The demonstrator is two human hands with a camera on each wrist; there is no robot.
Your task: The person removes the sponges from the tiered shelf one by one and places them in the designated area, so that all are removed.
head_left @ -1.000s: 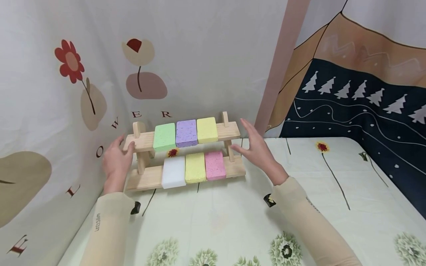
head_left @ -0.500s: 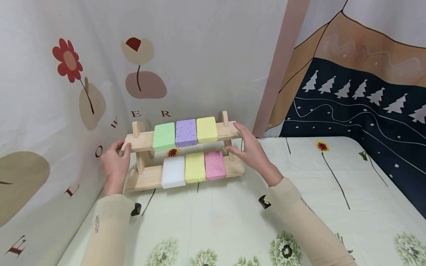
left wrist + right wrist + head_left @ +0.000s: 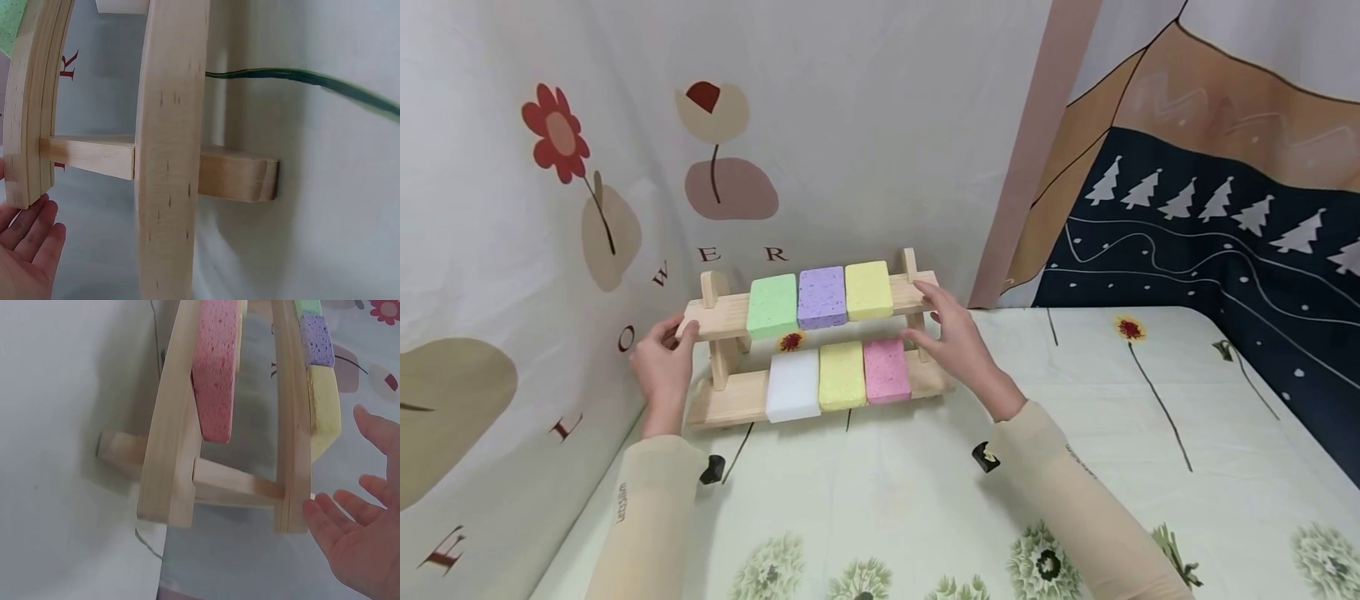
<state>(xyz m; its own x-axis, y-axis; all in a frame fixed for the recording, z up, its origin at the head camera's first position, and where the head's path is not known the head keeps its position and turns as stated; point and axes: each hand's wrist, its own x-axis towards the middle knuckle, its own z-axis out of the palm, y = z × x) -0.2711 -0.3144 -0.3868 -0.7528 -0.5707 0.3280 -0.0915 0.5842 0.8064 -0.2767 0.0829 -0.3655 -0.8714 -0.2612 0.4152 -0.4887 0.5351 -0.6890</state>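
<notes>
A two-tier wooden rack (image 3: 727, 398) stands near the wall, seen from its ends in the wrist views. Its upper shelf carries a green sponge (image 3: 772, 305), a purple sponge (image 3: 822, 297) and a yellow sponge (image 3: 868, 291). Below lie a white sponge (image 3: 793, 386), another yellow sponge (image 3: 842, 377) and a pink sponge (image 3: 887, 371). My left hand (image 3: 662, 367) holds the upper shelf's left end, thumb on the front edge, fingers at its far side. At the right end, my right hand (image 3: 962, 346) is spread, its fingertips touching the shelf in the right wrist view, thumb apart from it.
A pale flowered cloth (image 3: 880, 483) covers the table. Behind the rack hangs a white printed curtain (image 3: 865, 150), close to it on the left as well. A dark curtain with white trees (image 3: 1195, 258) hangs at the right.
My right hand has moved left to the rack's right end. The left thumb and fingers have settled onto the upper shelf's left end. The right end of the rack appears shifted slightly left.
</notes>
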